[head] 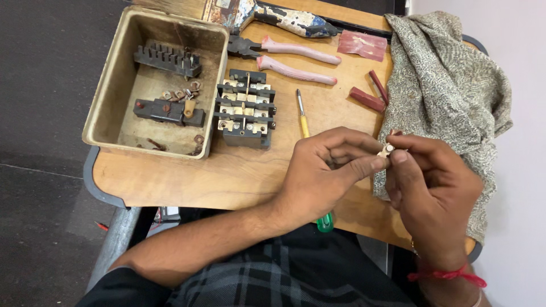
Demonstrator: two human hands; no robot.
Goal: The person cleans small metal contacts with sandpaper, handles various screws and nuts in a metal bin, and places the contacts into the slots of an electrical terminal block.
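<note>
Where both grips meet — perhaps terminal (387, 150), pinched

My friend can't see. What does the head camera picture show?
Two hands, left hand and right hand, pinch a small metal part over a wooden table. Nearby lie pink-handled pliers, a screwdriver, a black switch block, a metal box and a cloth.
</note>
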